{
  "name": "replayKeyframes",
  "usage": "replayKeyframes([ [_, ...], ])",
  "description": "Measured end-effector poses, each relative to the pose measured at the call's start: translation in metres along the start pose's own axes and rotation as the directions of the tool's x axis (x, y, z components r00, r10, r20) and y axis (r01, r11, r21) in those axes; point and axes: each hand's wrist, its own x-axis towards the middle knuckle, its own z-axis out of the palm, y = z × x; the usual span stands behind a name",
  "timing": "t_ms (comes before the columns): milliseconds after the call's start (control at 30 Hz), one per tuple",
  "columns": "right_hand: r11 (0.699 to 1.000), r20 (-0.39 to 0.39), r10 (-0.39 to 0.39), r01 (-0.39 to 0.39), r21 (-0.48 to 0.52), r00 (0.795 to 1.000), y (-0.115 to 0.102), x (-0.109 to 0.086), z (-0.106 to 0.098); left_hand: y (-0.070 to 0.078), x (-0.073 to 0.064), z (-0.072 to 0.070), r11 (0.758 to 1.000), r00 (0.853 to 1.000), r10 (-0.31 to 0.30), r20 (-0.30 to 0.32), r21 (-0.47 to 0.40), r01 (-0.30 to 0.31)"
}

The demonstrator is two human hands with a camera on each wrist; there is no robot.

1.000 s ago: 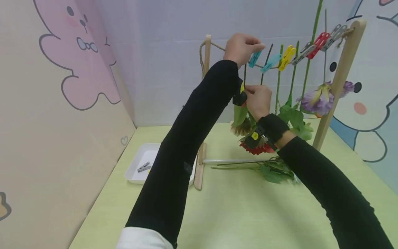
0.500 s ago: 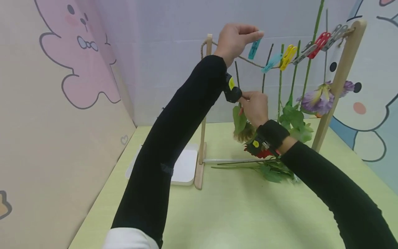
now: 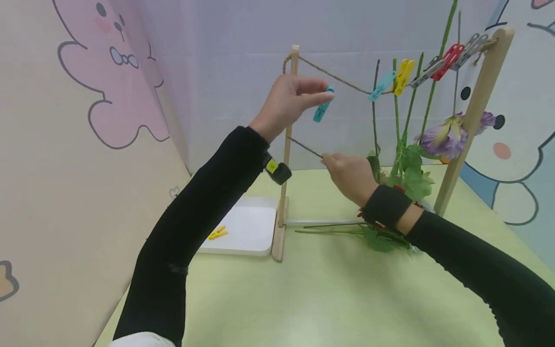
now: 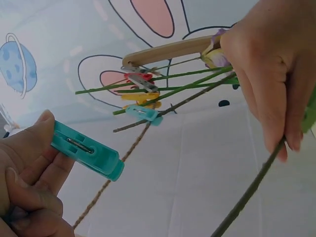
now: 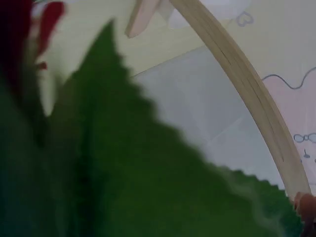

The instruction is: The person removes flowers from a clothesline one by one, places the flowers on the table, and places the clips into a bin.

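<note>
My left hand point(image 3: 286, 101) pinches a turquoise clothespin point(image 3: 321, 112) between thumb and fingers, left of and below the twine point(image 3: 331, 74). In the left wrist view that clothespin point(image 4: 88, 150) shows its metal spring. Lower and to the right, my right hand point(image 3: 351, 180) grips a thin flower stem point(image 3: 305, 146), whose bare end slants up to the left. A large serrated green leaf point(image 5: 143, 163) and blurred red petals point(image 5: 49, 24) fill much of the right wrist view. My right hand and wrist hide most of the flower in the head view.
Several stems hang from the twine by turquoise point(image 3: 382, 86), yellow point(image 3: 404, 77), red and grey clothespins, between wooden posts point(image 3: 474, 120). A purple flower point(image 3: 442, 139) hangs at the right. Leafy stems point(image 3: 334, 232) lie on the table. A white tray point(image 3: 253, 229) holds yellow clothespins point(image 3: 218, 233).
My left hand has lifted the turquoise clothespin off the twine, then moved down and left. My right hand has lowered the stem, which has tipped from upright to a leftward slant.
</note>
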Motion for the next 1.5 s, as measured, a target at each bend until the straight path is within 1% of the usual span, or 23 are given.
replayKeyframes([
  [67,0.995,0.011,-0.080,0.081,-0.056,0.997,-0.002,-0.010,0.000,-0.012,-0.012,-0.003,0.999,1.000,-0.008,0.025,0.039,0.007],
  [133,0.983,0.047,-0.148,0.152,-0.102,0.988,-0.003,-0.020,-0.001,-0.020,-0.026,-0.008,0.996,0.998,-0.013,0.054,0.089,0.009],
  [267,0.938,0.110,-0.269,0.286,-0.196,0.957,-0.004,-0.038,-0.002,-0.036,-0.053,-0.022,0.974,0.995,-0.020,0.096,0.228,-0.002],
  [367,0.898,0.145,-0.323,0.352,-0.263,0.935,-0.001,-0.053,0.005,-0.052,-0.065,-0.035,0.954,0.993,-0.053,0.101,0.299,0.021],
  [467,0.868,0.164,-0.356,0.391,-0.306,0.920,0.002,-0.067,0.015,-0.074,-0.074,-0.048,0.934,0.989,-0.106,0.098,0.352,0.065],
  [533,0.862,0.164,-0.364,0.398,-0.314,0.917,0.003,-0.076,0.022,-0.091,-0.079,-0.055,0.920,0.984,-0.145,0.099,0.381,0.097],
  [600,0.867,0.156,-0.360,0.391,-0.309,0.920,0.004,-0.084,0.029,-0.108,-0.085,-0.062,0.902,0.978,-0.188,0.090,0.411,0.135],
  [700,0.885,0.144,-0.326,0.355,-0.302,0.934,0.005,-0.093,0.038,-0.134,-0.095,-0.073,0.876,0.964,-0.257,0.064,0.436,0.205],
  [767,0.901,0.133,-0.293,0.321,-0.292,0.947,0.005,-0.098,0.044,-0.151,-0.102,-0.079,0.858,0.952,-0.303,0.048,0.447,0.251],
  [833,0.905,0.108,-0.270,0.290,-0.313,0.957,0.006,-0.103,0.051,-0.166,-0.109,-0.083,0.842,0.939,-0.343,0.038,0.455,0.289],
  [900,0.900,0.077,-0.261,0.272,-0.341,0.962,0.008,-0.107,0.059,-0.181,-0.115,-0.086,0.822,0.926,-0.376,0.028,0.471,0.320],
  [933,0.895,0.062,-0.260,0.265,-0.359,0.963,0.008,-0.109,0.061,-0.187,-0.117,-0.087,0.812,0.921,-0.390,0.024,0.481,0.331],
  [1033,0.854,0.047,-0.276,0.268,-0.446,0.960,0.009,-0.114,0.069,-0.207,-0.124,-0.088,0.777,0.906,-0.422,0.009,0.518,0.357],
  [1133,0.806,0.103,-0.283,0.295,-0.513,0.953,0.009,-0.118,0.070,-0.225,-0.126,-0.087,0.744,0.899,-0.438,0.001,0.561,0.363],
  [1200,0.763,0.176,-0.291,0.339,-0.551,0.941,0.009,-0.121,0.071,-0.235,-0.128,-0.085,0.714,0.896,-0.444,-0.007,0.600,0.359],
  [1233,0.754,0.209,-0.290,0.358,-0.551,0.934,0.008,-0.122,0.070,-0.240,-0.129,-0.084,0.697,0.895,-0.446,-0.008,0.624,0.353],
  [1267,0.765,0.241,-0.286,0.372,-0.525,0.928,0.008,-0.124,0.071,-0.245,-0.130,-0.083,0.678,0.894,-0.449,-0.007,0.649,0.345],
  [1300,0.786,0.273,-0.274,0.378,-0.489,0.922,0.007,-0.125,0.070,-0.249,-0.131,-0.081,0.659,0.892,-0.452,-0.007,0.671,0.339],
  [1333,0.812,0.310,-0.259,0.380,-0.443,0.915,0.007,-0.126,0.070,-0.252,-0.132,-0.079,0.637,0.887,-0.461,-0.013,0.691,0.341],
  [1367,0.846,0.346,-0.239,0.369,-0.385,0.907,0.006,-0.127,0.069,-0.255,-0.133,-0.076,0.620,0.882,-0.472,-0.016,0.705,0.345],
  [1433,0.921,0.382,-0.188,0.298,-0.251,0.905,0.005,-0.130,0.069,-0.262,-0.134,-0.070,0.590,0.870,-0.492,-0.027,0.725,0.355],
  [1467,0.948,0.395,-0.168,0.258,-0.187,0.903,0.007,-0.133,0.071,-0.265,-0.135,-0.067,0.577,0.863,-0.503,-0.038,0.728,0.369],
  [1500,0.964,0.394,-0.153,0.224,-0.143,0.906,0.010,-0.139,0.078,-0.268,-0.135,-0.063,0.568,0.855,-0.516,-0.045,0.730,0.381],
])
